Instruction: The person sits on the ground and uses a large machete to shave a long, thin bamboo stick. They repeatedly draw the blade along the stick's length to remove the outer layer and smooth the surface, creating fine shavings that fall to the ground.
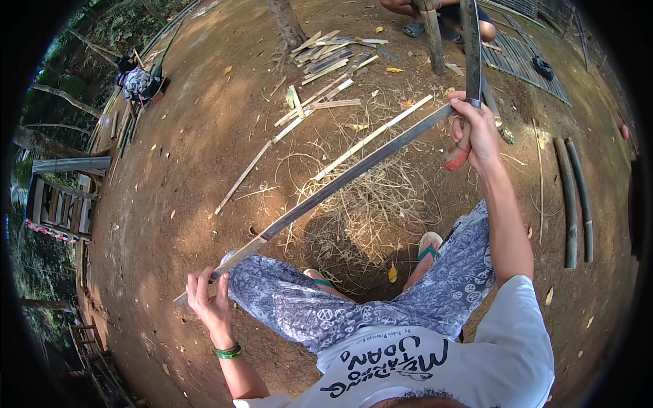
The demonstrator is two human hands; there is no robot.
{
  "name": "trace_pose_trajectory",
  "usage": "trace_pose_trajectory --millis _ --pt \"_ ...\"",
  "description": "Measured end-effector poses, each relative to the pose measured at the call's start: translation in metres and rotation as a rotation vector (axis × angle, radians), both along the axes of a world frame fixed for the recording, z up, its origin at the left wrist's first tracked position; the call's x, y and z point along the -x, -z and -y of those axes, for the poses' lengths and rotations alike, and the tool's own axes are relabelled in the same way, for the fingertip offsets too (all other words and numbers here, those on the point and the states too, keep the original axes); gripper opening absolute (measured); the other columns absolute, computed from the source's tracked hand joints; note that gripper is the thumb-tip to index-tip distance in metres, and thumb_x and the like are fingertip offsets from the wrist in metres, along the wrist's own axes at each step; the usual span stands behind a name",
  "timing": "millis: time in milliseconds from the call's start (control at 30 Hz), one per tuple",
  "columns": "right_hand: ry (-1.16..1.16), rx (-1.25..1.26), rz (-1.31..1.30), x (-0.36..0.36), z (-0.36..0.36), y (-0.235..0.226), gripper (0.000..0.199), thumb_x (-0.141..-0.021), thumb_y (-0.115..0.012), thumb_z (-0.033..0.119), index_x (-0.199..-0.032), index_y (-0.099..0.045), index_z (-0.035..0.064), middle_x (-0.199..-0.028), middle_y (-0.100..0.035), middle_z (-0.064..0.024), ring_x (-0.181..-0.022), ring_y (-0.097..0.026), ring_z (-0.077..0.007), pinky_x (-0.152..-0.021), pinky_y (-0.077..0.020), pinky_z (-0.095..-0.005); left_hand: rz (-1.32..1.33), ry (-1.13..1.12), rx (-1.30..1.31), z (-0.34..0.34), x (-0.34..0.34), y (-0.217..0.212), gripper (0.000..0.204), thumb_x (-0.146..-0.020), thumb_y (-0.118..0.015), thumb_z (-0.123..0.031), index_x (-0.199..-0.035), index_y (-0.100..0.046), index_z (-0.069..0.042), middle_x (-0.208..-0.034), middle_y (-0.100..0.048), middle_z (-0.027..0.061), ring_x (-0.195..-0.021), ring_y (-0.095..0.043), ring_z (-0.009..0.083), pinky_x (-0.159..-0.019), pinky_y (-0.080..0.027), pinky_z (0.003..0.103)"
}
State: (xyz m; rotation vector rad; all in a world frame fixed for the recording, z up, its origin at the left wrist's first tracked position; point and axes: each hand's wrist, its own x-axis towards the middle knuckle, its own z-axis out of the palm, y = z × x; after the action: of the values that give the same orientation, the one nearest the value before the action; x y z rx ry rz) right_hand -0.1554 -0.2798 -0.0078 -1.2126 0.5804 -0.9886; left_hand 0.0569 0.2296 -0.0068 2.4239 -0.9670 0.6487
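Observation:
A long dark bamboo strip (340, 180) runs on a slant from lower left to upper right, over my knees. My left hand (207, 299) is closed around its pale lower end; a green band sits on that wrist. My right hand (476, 132) grips a big knife (471, 54) with a reddish handle, its dark blade pointing up and away. The strip's far end meets the knife right at that hand. My patterned trousers (381, 299) and sandalled feet are below the strip.
Dry bamboo shavings (371, 204) lie on the dirt in front of my feet. Cut bamboo slats (326, 61) are piled farther off. Two bamboo poles (575, 204) lie at right. Another person (442, 17) squats at the top, beside a woven mat (524, 61).

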Motion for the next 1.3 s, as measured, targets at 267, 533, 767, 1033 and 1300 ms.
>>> trace_pose_trajectory --millis 267,533,767,1033,1300 --pt "0.025 0.121 -0.088 -0.001 -0.001 0.003 0.028 -0.089 -0.078 0.019 -0.11 -0.068 0.0035 -0.083 -0.067 -0.0033 -0.05 -0.05 -0.0051 -0.044 -0.0378 -0.0219 -0.265 -0.032 -0.054 -0.003 0.002 0.008 0.032 -0.083 -0.081 -0.012 -0.112 -0.074 -0.001 -0.075 -0.054 0.0066 -0.07 -0.052 0.0205 -0.066 -0.044 0.037" --pt "-0.002 0.135 -0.126 -0.003 -0.006 0.0 0.026 -0.09 -0.078 0.018 -0.111 -0.07 0.0053 -0.078 -0.064 0.0022 -0.05 -0.048 -0.0034 -0.043 -0.0351 -0.0207 -1.008 0.346 -0.217 0.01 0.033 0.004 0.04 -0.082 -0.082 -0.015 -0.119 -0.072 -0.005 -0.07 -0.062 0.0025 -0.062 -0.055 0.0104 -0.059 -0.046 0.03" --pt "-0.018 0.221 -0.227 -0.012 -0.022 0.005 0.038 -0.091 -0.076 0.021 -0.124 -0.066 0.0043 -0.073 -0.062 0.0024 -0.049 -0.049 -0.0037 -0.043 -0.0346 -0.0224 -1.256 0.431 0.108 0.069 0.091 0.044 0.034 -0.094 -0.07 -0.011 -0.126 -0.067 -0.003 -0.066 -0.047 -0.0019 -0.06 -0.043 0.0063 -0.055 -0.037 0.026" --pt "0.149 0.586 -0.473 -0.021 -0.057 0.009 0.077 -0.088 -0.075 0.026 -0.146 -0.04 -0.0105 -0.065 -0.067 -0.0065 -0.053 -0.062 -0.0132 -0.053 -0.047 -0.0316 -1.089 0.354 0.148 0.1 0.115 0.05 0.035 -0.097 -0.065 -0.01 -0.132 -0.065 -0.003 -0.059 -0.044 -0.003 -0.055 -0.04 0.0044 -0.051 -0.036 0.024" --pt "-0.093 1.092 -0.478 -0.019 -0.094 0.036 0.025 -0.071 -0.074 0.013 -0.094 -0.069 0.0045 -0.064 -0.066 -0.0102 -0.055 -0.067 -0.0265 -0.051 -0.0496 -0.0384 -1.13 0.296 0.342 0.121 0.129 0.04 0.041 -0.1 -0.06 -0.009 -0.14 -0.058 -0.001 -0.062 -0.048 -0.0039 -0.056 -0.043 0.0028 -0.051 -0.037 0.022"
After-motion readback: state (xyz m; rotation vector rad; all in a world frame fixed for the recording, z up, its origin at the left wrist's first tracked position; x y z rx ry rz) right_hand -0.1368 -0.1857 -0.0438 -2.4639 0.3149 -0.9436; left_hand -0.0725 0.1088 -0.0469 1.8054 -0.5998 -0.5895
